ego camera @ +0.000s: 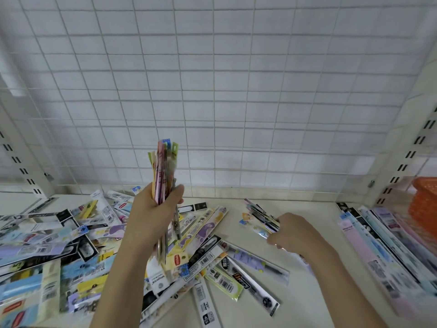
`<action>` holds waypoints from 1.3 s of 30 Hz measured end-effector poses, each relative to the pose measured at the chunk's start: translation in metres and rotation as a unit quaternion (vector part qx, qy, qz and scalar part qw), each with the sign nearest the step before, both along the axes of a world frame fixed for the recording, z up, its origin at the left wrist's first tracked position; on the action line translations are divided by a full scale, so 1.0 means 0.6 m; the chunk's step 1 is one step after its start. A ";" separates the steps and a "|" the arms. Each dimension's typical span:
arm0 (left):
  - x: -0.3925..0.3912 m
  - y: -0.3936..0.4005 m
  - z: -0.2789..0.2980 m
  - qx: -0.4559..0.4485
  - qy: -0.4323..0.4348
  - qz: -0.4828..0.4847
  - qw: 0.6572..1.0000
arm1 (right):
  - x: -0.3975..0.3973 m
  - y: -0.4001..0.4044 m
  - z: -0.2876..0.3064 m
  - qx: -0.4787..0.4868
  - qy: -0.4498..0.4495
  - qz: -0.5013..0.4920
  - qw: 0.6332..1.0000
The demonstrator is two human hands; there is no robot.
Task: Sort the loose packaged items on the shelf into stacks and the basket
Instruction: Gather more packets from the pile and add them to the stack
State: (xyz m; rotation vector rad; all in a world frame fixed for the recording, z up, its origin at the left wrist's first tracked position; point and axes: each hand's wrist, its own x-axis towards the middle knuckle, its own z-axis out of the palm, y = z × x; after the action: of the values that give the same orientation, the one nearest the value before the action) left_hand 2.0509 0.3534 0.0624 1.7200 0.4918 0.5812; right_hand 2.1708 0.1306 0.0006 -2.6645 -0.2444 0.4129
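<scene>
Dozens of loose packaged items (54,247) are lying in a jumbled, overlapping heap across the left half of the shelf (295,301), spreading from its back-left corner toward its front edge — flat, narrow sleeves with barcodes and coloured cards.

Left hand (153,209) is gripping an upright bundle of packets (164,171), fingers and thumb curled round its middle; the tops are fanning slightly above the hand against the white wire grid (236,91) at the back of the shelf, and the lower ends are hanging below the palm, over the heap.

Several more sleeves (231,268) are fanning out from the heap toward the middle of the shelf front, lying flat.

Right hand (295,233) is sitting low near the shelf's centre, fingers curled round a second, smaller bundle (260,216) angled up toward the back — blurred, so the exact grip on it is hard to read.

Along the right edge a neater stack of long packets (383,245) is lying lengthwise, back to front. An orange basket (423,200) is sitting at the back-right corner, just beside the stack; whether they are touching cannot be told.
</scene>
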 end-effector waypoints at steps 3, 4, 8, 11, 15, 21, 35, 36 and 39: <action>0.002 -0.018 -0.001 0.007 -0.005 0.002 1.000 | -0.003 -0.018 0.015 0.029 0.000 0.020 0.999; 0.004 -0.025 -0.003 0.010 -0.007 0.003 1.000 | -0.004 -0.026 0.021 0.039 -0.003 0.025 0.999; 0.017 -0.060 -0.009 0.015 -0.014 0.001 1.000 | -0.010 -0.065 0.043 0.058 0.001 0.042 0.997; 0.029 -0.090 -0.015 0.013 -0.019 -0.016 1.000 | -0.016 -0.098 0.057 0.110 0.006 0.033 0.993; 0.044 -0.131 -0.029 0.009 -0.026 -0.042 0.999 | -0.020 -0.135 0.065 0.191 -0.009 0.019 0.981; 0.063 -0.175 -0.038 0.020 -0.041 -0.072 0.996 | 0.010 -0.145 0.073 0.392 -0.049 -0.052 0.917; 0.143 -0.268 -0.096 0.036 -0.095 0.031 0.994 | 0.026 -0.103 -0.012 0.486 -0.272 -0.087 0.826; 0.145 -0.270 -0.100 0.044 -0.096 0.028 0.994 | 0.028 -0.105 -0.015 0.481 -0.268 -0.087 0.830; 0.145 -0.269 -0.106 0.062 -0.095 0.027 0.993 | 0.034 -0.114 -0.019 0.480 -0.225 -0.094 0.843</action>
State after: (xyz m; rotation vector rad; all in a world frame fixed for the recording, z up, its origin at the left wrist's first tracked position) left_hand 2.1381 0.1920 -0.0012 1.7520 0.3737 0.8195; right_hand 2.1912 0.0625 -0.0106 -1.7081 -0.2377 -0.3494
